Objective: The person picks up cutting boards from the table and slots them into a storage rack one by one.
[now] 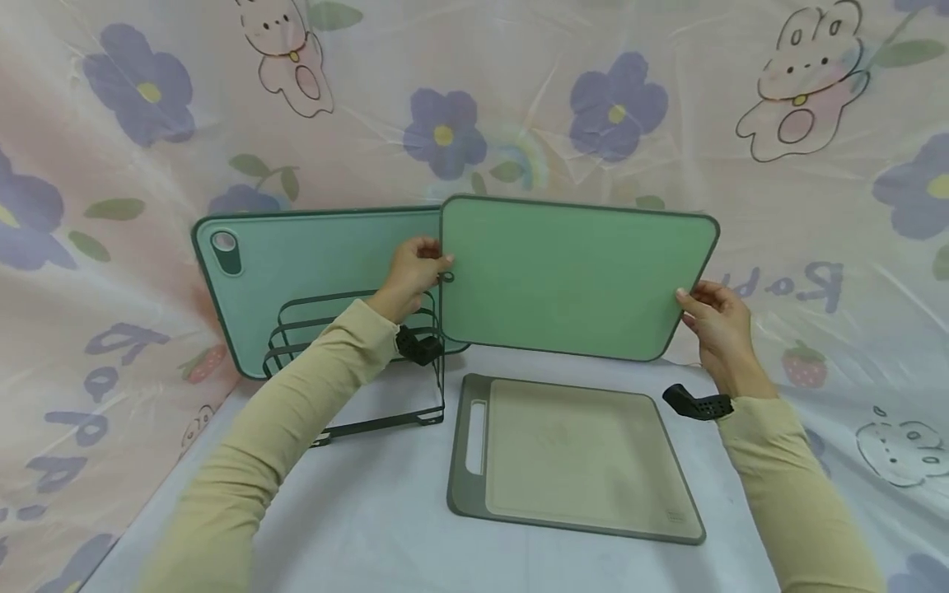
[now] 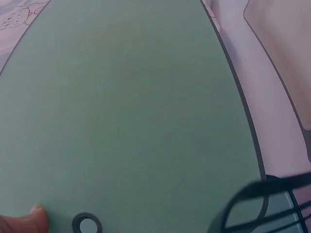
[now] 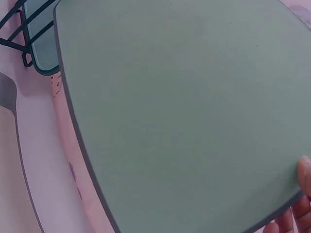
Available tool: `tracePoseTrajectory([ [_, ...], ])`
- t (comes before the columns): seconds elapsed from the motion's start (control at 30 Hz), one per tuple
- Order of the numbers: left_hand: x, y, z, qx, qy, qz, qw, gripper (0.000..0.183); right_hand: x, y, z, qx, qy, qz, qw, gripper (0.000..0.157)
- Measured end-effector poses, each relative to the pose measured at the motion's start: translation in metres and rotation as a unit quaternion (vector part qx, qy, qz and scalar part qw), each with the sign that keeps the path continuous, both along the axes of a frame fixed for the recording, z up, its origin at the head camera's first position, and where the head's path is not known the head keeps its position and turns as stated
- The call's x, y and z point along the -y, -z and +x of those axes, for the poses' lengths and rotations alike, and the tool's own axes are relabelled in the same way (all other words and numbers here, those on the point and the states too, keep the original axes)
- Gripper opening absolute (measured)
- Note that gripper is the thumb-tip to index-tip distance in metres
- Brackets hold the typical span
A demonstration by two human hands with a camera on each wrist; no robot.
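Observation:
A green cutting board [image 1: 578, 276] with a dark rim is held up on its long edge between both hands, above the table. My left hand [image 1: 410, 276] pinches its left edge, thumb [image 2: 26, 222] on the front face near a small ringed hole [image 2: 87, 224]. At the right edge, my right hand [image 1: 719, 325] grips it with the thumb in front and fingers [image 3: 286, 222] behind. A dark wire rack [image 1: 385, 426] stands below my left forearm, partly hidden by it. Behind the rack stands a larger teal cutting board [image 1: 319, 255]; whether it sits in a slot, I cannot tell.
A beige cutting board [image 1: 578, 461] with a grey border and a slot handle lies flat on the white tabletop [image 1: 356, 527], in front of the held board. A printed cloth [image 1: 519, 49] with flowers and rabbits hangs behind and at the sides.

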State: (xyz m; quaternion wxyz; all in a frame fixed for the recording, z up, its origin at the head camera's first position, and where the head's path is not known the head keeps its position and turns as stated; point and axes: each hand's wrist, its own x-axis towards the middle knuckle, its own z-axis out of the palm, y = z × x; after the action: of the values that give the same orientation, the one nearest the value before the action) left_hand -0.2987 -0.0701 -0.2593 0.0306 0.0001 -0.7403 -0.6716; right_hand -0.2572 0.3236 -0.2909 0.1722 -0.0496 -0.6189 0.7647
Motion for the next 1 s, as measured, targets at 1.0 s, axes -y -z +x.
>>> tracePoseTrajectory([
  [1.0, 0.078, -0.010, 0.012, 0.040, -0.022, -0.012, 0.9989, 0.047, 0.067, 0.001, -0.042, 0.019, -0.040, 0.098, 0.994, 0.014],
])
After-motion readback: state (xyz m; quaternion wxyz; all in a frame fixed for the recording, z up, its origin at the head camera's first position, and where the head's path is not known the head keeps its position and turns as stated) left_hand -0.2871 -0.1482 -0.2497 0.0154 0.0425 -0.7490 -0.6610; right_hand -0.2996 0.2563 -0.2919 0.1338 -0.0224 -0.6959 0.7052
